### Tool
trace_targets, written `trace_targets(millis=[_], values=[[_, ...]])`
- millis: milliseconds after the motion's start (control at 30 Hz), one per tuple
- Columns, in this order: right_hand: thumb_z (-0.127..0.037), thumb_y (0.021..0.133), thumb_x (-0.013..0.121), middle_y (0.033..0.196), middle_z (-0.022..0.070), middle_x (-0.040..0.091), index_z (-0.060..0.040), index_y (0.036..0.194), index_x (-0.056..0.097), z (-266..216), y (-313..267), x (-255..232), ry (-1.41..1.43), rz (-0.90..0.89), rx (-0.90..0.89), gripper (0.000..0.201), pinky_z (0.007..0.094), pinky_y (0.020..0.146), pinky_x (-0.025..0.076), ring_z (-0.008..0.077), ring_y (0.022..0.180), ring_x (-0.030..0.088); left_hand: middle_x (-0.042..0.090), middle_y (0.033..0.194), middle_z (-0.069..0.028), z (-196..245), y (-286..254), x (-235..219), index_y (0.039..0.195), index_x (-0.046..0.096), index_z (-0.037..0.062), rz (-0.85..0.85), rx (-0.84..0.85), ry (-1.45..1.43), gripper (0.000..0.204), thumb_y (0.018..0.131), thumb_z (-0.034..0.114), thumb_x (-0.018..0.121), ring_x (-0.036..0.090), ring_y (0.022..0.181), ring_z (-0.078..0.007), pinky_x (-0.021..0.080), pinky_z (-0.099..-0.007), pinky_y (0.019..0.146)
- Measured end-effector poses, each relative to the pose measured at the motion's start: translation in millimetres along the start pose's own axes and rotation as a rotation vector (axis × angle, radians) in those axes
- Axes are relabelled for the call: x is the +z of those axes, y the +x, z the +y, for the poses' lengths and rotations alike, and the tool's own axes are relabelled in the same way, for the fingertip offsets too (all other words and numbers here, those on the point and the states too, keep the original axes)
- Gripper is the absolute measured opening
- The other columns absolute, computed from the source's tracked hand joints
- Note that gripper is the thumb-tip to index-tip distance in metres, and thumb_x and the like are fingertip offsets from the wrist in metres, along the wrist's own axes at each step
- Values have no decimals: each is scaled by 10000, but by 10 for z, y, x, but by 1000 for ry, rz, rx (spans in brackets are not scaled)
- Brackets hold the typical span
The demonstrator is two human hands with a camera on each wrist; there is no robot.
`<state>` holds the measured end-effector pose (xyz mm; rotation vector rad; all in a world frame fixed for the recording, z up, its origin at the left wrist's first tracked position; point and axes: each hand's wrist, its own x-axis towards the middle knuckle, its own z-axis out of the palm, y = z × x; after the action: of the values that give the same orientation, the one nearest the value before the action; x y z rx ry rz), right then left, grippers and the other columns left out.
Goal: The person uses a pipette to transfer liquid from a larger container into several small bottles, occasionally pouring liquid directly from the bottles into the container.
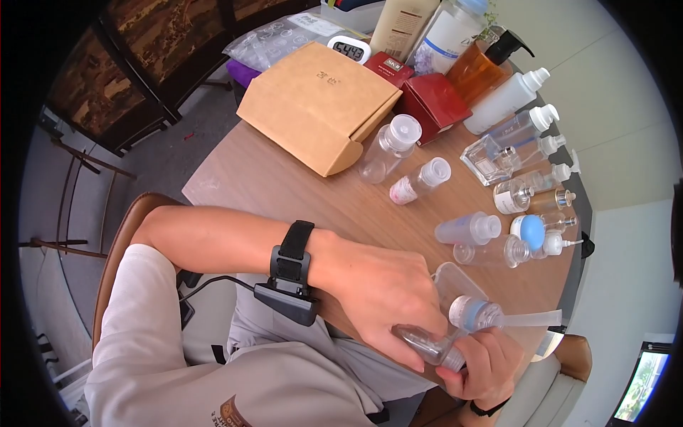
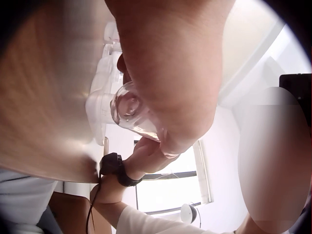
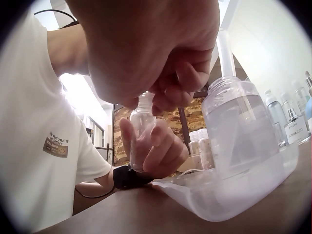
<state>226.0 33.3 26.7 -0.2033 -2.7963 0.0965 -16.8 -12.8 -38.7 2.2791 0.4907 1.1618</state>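
Observation:
My left hand (image 1: 388, 292) grips the body of a small clear bottle (image 1: 425, 341), which lies tilted in the head view. At its neck, the thumb and fingers of my right hand (image 1: 491, 363) pinch close around the threaded mouth; the curled fingers partly hide that end. From the right wrist view, the bottle (image 3: 141, 141) looks upright, with the left hand (image 3: 163, 153) wrapped around it. Beside the hands a wide-mouthed clear jar (image 3: 234, 126) of liquid sits in a translucent tray (image 3: 207, 207). A pale tube (image 3: 225, 53) sticks up out of the jar.
Several clear bottles and pump bottles line the table's right side, near a blue-lidded jar (image 1: 531, 232). Two capped bottles, one larger (image 1: 388, 153), one smaller (image 1: 420, 181), stand by a brown cardboard box (image 1: 320, 99). Behind are red boxes (image 1: 434, 107) and a timer (image 1: 349, 50).

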Motion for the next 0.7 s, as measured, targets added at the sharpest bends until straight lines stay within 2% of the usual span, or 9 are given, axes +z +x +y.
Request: trace_targets(millis=[67, 133, 267, 333, 433, 600, 633, 700], values=[[-403, 860, 704, 753, 11, 549, -90, 937, 642, 20, 10, 27, -45, 16, -26, 328, 295, 497, 437, 185, 633, 568, 618, 673, -89, -3, -11, -11, 933, 640, 21, 14, -48, -49, 349, 832, 330, 767, 606, 599, -268, 457, -370, 499], [-354, 843, 723, 799, 0, 565, -113, 1021, 664, 68, 14, 81, -22, 142, -108, 305, 314, 569, 479, 194, 747, 589, 625, 677, -87, -13, -7, -22, 936, 645, 26, 18, -68, -49, 347, 826, 329, 773, 609, 598, -266, 458, -366, 498], [-322, 806, 758, 851, -7, 591, -131, 1050, 671, -22, 39, -13, 2, 142, -25, 322, 320, 601, 483, 195, 792, 580, 628, 671, -79, -16, 2, -3, 927, 654, 33, 22, -83, -57, 334, 819, 322, 782, 610, 593, -260, 454, -359, 494], [-291, 731, 804, 933, -7, 613, -143, 1043, 674, -58, 22, -51, -24, 172, 24, 369, 314, 582, 468, 186, 771, 570, 627, 668, -77, -16, 9, -2, 922, 656, 35, 24, -78, -62, 330, 818, 321, 782, 609, 591, -256, 452, -355, 492], [-308, 710, 821, 989, -14, 625, -174, 1039, 681, -52, -39, -56, -44, 152, 22, 381, 309, 595, 458, 179, 769, 564, 628, 665, -72, -4, 17, 1, 913, 660, 38, 24, -67, -63, 323, 816, 320, 784, 607, 586, -249, 449, -347, 488], [-349, 771, 802, 1005, -31, 640, -204, 1008, 683, 24, 8, 15, 2, 220, -132, 302, 308, 652, 450, 162, 809, 565, 630, 666, -63, -29, 3, -5, 909, 663, 43, 24, -71, -48, 317, 816, 321, 784, 607, 585, -240, 448, -337, 485], [-342, 792, 792, 1014, -35, 643, -209, 999, 682, 28, 8, 20, 21, 219, -170, 270, 311, 671, 448, 157, 826, 564, 619, 625, -62, -35, 4, 12, 876, 664, 53, 43, -87, -60, 332, 825, 369, 752, 609, 570, -262, 441, -358, 484], [-328, 790, 791, 1023, -41, 645, -209, 992, 681, -18, 21, 0, 36, 212, -108, 258, 318, 689, 443, 154, 842, 563, 608, 584, -62, -38, -2, 24, 844, 665, 63, 64, -103, -74, 359, 833, 417, 720, 611, 554, -284, 434, -380, 483]])
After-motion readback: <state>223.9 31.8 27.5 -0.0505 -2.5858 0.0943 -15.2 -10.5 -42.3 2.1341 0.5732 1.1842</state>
